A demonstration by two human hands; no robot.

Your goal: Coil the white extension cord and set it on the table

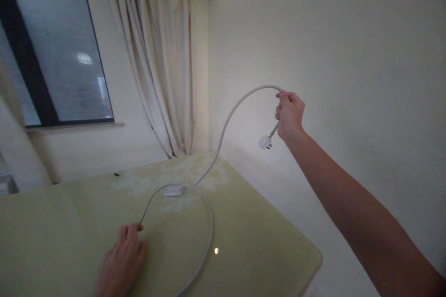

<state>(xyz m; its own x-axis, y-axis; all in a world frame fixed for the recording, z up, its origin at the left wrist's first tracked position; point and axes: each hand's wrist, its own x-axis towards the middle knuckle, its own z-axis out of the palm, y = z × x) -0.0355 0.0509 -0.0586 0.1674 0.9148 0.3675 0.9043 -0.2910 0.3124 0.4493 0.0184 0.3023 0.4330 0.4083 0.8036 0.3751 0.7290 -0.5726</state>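
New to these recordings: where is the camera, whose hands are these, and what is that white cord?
No machine here: one camera on a person's head looks forward and down, so both hands are that person's own. The raised right hand grips a round white power cord near its end; the white plug dangles just below. The left hand rests on the pale green glossy table, fingers pinching the same cord. Between them a small white inline switch box lies on the table. Behind hang cream curtains beside a dark-framed window.

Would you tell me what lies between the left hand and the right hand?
In the head view, a white switch box on the cable rests on the table between left hand and right hand.
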